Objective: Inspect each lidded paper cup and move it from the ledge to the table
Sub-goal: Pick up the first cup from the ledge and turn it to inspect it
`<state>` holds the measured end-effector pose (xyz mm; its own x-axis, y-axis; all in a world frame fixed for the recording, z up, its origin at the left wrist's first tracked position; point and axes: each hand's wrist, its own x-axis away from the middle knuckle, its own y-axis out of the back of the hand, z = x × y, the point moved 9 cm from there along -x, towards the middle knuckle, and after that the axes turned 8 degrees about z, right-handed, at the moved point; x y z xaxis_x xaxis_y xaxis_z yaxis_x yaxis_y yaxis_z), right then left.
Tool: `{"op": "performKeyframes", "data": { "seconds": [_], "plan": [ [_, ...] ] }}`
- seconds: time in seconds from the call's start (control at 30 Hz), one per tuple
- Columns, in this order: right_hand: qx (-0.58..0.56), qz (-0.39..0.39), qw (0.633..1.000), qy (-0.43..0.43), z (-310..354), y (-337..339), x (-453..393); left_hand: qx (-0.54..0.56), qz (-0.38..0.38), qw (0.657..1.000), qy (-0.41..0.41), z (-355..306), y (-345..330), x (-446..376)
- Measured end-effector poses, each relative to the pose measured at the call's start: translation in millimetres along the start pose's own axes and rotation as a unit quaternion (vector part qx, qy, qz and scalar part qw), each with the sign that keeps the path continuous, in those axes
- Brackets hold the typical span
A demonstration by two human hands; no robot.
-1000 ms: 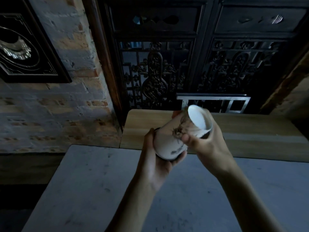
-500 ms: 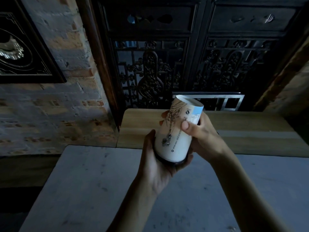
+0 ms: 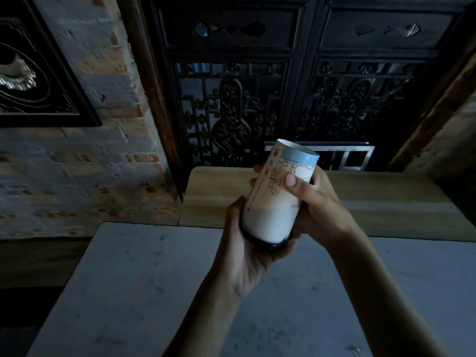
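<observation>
- The left hand [image 3: 253, 249] is cupped under the dark lid [image 3: 266, 242] of the paper cup [image 3: 277, 195]; the thumb is laid up the cup's left side and the fingers are wrapped beneath the lid's rim, so that the weight is carried from below.
- The right hand [image 3: 315, 202] is closed around the upper wall of the cup, with the thumb pressed on the printed face and the other fingers hidden behind. This grasp is judged to serve for steadying and turning, so that the wall can be viewed.
- The cup is held inverted and tilted slightly rightward: the lid is lowermost and the blue-banded base is uppermost, pointing away from the viewer. The line-drawn print is thereby presented to the eye, which is consistent with the inspection step of the task.
- The cup is carried in the air, touching neither surface. It is seen over the seam where the near edge of the wooden ledge [image 3: 386, 199] meets the far edge of the grey table [image 3: 134, 284].
- That part of the table which lies beneath and before the hands is seen bare, and is judged available for setting the cup down once it has been righted.
- No further cup is seen on the visible stretch of the ledge.
- Behind the ledge a dark carved screen [image 3: 231, 104] is seen, and to its left a brick wall [image 3: 77, 176].
</observation>
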<state>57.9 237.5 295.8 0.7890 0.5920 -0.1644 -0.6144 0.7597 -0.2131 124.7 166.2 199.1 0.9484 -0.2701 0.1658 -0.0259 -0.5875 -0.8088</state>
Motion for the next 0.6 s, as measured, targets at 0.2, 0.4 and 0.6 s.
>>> {"op": "performKeyframes", "data": {
  "seconds": [0.2,0.4,0.6],
  "plan": [
    [-0.013,-0.017,1.000,-0.001,-2.7,3.0,2.8,-0.055,-0.013,0.998,-0.017,-0.5,4.7,-2.2],
    [-0.015,-0.074,0.997,0.017,-5.6,5.4,7.6,-0.109,-0.062,0.987,-0.095,-11.8,10.1,-1.6],
    [-0.030,0.003,1.000,-0.003,-4.6,0.6,6.4,-0.028,-0.014,1.000,-0.005,3.2,5.0,-2.1]
  ]
}}
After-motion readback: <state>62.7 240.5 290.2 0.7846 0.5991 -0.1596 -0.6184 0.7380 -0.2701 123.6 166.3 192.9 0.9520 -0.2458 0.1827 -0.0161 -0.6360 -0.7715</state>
